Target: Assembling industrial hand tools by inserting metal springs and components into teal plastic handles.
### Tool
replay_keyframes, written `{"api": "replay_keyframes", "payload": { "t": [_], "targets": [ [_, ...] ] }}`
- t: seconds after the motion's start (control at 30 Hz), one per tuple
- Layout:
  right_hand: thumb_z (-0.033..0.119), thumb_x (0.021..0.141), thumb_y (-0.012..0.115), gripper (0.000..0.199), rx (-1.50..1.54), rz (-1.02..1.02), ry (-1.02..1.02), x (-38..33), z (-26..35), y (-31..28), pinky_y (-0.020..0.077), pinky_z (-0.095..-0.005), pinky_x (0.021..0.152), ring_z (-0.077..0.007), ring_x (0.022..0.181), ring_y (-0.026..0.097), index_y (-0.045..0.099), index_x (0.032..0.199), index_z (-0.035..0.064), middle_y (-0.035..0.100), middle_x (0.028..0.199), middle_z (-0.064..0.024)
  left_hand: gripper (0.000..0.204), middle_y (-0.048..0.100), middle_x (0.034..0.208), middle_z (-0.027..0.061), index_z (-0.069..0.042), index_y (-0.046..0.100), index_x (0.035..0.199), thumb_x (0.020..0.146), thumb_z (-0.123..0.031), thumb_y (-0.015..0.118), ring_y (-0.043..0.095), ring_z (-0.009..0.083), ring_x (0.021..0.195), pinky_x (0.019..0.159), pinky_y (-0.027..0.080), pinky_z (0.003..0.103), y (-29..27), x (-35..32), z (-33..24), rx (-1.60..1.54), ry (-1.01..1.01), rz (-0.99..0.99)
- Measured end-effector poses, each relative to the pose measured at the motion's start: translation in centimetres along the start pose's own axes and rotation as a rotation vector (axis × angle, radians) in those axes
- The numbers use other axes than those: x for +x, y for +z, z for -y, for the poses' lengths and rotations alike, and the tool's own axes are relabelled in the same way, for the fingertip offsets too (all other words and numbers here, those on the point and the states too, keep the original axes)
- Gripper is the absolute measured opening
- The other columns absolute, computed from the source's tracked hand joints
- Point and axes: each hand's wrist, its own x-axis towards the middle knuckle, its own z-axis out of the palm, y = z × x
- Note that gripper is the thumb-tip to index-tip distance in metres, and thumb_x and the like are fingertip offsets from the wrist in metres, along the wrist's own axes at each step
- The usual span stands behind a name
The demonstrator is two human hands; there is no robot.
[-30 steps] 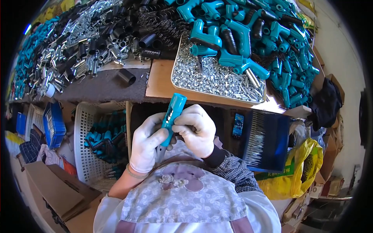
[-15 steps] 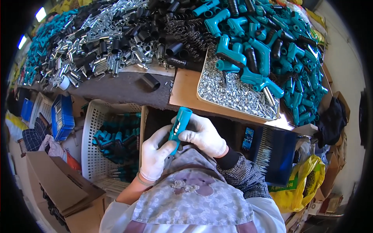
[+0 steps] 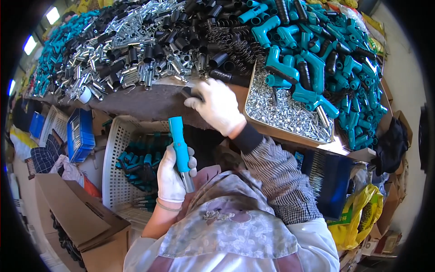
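Right hand (image 3: 217,106) moved to black tube (image 3: 192,94), grip unclear, left hand (image 3: 170,177) clamping teal tool (image 3: 181,152)

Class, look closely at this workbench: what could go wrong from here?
1. Only the left hand holds the teal tube, in a smooth glove, so it might slip and drop.
2. The right hand is at a dark tube, mostly hidden by its fingers; a poor grip could send it rolling.
3. The right cuff is close to the tray of small metal pieces, so a careless swing might spill some.
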Motion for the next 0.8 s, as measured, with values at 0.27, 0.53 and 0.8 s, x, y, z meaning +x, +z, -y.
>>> {"api": "replay_keyframes", "payload": {
  "t": [0.27, 0.53, 0.8],
  "targets": [
    [0.025, 0.082, 0.075, 0.047, 0.079, -0.036, 0.040, -0.7, -0.1, 1.0, 0.0523, -0.0459, 0.091, -0.0390, 0.107, 0.064, 0.062, 0.123, 0.0067, 0.070, 0.108, -0.0186, 0.035, 0.066, 0.090, 0.0091, -0.008, 0.059, 0.108, 0.104, -0.043, 0.054, 0.062, 0.0192, 0.070, 0.053, 0.050, 0.032, -0.5, 0.0, -0.2, -0.066, -0.117, -0.018],
    [0.029, 0.095, 0.071, 0.083, 1.715, -0.136, 0.540, -11.3, -0.8, -4.8, 0.0450, -0.0495, 0.110, -0.0359, 0.125, 0.059, 0.024, 0.159, 0.0066, 0.056, 0.137, -0.0211, 0.043, 0.068, 0.102, 0.0125, 0.002, 0.055, 0.130, 0.103, -0.033, 0.056, 0.066, 0.0168, 0.079, 0.065, 0.057, 0.029, 2.1, -0.6, 1.9, 0.315, -0.192, 0.241],
    [0.019, 0.091, 0.070, 0.083, 1.418, -0.232, 0.612, -14.2, -1.8, -8.1, 0.0502, -0.0349, 0.094, -0.0185, 0.105, 0.061, 0.026, 0.159, 0.0055, 0.058, 0.124, -0.0105, 0.053, 0.066, 0.111, 0.0135, 0.007, 0.050, 0.136, 0.092, -0.021, 0.058, 0.066, 0.0156, 0.084, 0.070, 0.059, 0.028, 5.7, -1.6, 3.0, 0.511, -0.326, 0.348]
  ]
}}
